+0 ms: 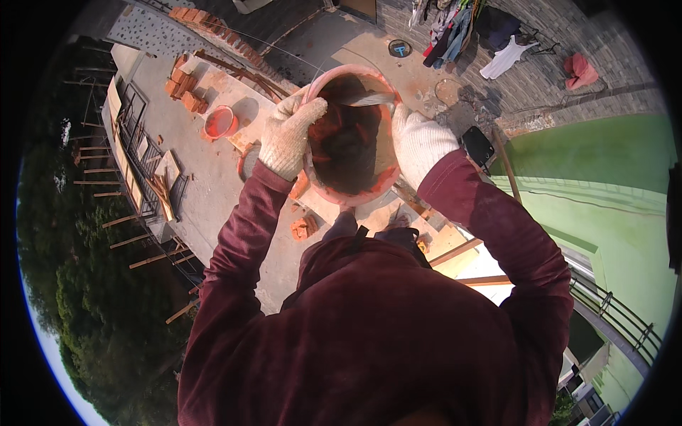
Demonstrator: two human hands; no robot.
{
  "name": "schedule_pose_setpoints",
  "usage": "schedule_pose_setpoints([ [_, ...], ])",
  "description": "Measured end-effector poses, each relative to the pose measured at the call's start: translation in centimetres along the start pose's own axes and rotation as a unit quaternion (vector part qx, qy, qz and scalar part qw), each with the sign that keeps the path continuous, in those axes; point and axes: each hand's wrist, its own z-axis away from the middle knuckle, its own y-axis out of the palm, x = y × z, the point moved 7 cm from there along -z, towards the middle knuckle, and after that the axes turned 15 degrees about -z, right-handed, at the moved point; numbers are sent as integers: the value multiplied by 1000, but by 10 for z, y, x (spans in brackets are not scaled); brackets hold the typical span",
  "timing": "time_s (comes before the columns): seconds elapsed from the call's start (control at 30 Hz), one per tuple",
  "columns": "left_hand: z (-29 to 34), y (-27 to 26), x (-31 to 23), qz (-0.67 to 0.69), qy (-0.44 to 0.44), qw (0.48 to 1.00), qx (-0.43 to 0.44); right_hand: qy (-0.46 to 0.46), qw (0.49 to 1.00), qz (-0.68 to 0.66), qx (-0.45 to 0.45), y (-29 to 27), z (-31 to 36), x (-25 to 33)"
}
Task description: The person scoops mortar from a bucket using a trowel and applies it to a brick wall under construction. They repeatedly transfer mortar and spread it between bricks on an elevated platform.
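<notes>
A red bucket (387, 181) is held up in front of me, its mouth facing me. Dark wet mortar (348, 153) and some reddish patches show inside. My left hand (288, 135), in a whitish knit glove, grips the left rim with its thumb over the edge. On the opposite side my right hand (420, 142), gloved alike, closes on the rim. A pale flat strip (366, 99) crosses the upper part of the mouth near the right thumb; I cannot tell whether it is a tool or the handle. The right fingers are partly hidden behind the bucket.
Lower down, a small red bucket (220, 122) stands by stacked bricks (181, 82) on a pale ledge. Loose bricks (304, 227) lie near my feet. Timber and metal frames (160, 181) line the left edge. Clothes (455, 32) hang on the grey wall; a green wall (597, 184) rises at right.
</notes>
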Motion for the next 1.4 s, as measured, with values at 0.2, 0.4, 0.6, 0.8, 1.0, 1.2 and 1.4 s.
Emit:
schedule_pose_setpoints([
  [0.2, 8, 24, -64, -145, 111, 982, -47, 24, 976, -56, 211, -1, -38, 5],
  [0.4, -1, 0, -82, -112, 162, 978, -73, -66, 979, -104, 165, 16, 3, 13],
  [0.6, -5, -11, -94, -111, 154, 981, -31, -100, 991, -47, -75, -50, 7, 12],
  [0.8, -7, -19, -104, -108, 185, 975, -64, -83, 990, -92, 70, -31, 4, 25],
  [1.0, 15, 29, -150, -309, 315, 896, -53, 50, 972, -191, 126, -69, -39, -30],
  [1.2, 6, 52, -160, -308, 353, 881, 64, -1, 897, -307, 317, -57, -29, -33],
  [1.4, 10, 48, -160, -193, 297, 931, 93, 74, 726, -606, 316, 23, 11, -45],
])
